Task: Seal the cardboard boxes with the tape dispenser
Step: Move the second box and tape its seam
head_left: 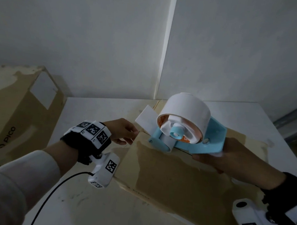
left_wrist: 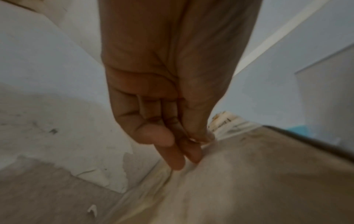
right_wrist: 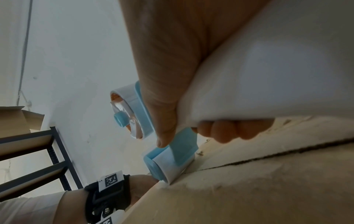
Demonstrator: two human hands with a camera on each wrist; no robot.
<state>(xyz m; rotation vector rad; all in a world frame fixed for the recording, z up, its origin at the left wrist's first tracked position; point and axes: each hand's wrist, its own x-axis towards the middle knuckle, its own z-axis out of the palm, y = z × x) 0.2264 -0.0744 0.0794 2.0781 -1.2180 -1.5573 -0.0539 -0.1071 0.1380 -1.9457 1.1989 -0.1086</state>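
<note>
Head view: the blue tape dispenser (head_left: 186, 131) is gripped by the right hand (head_left: 227, 158) on the middle box (head_left: 175, 178); tape is pinched by the left hand (head_left: 123, 131).

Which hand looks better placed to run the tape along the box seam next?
The right hand: it grips the tape dispenser, whose roller sits on the box seam. The left hand only pinches the tape end.

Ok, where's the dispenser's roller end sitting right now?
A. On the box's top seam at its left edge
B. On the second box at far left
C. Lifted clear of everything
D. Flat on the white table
A: held by the right hand, the tape dispenser has its roller on the cardboard box seam, near the left edge.
</note>
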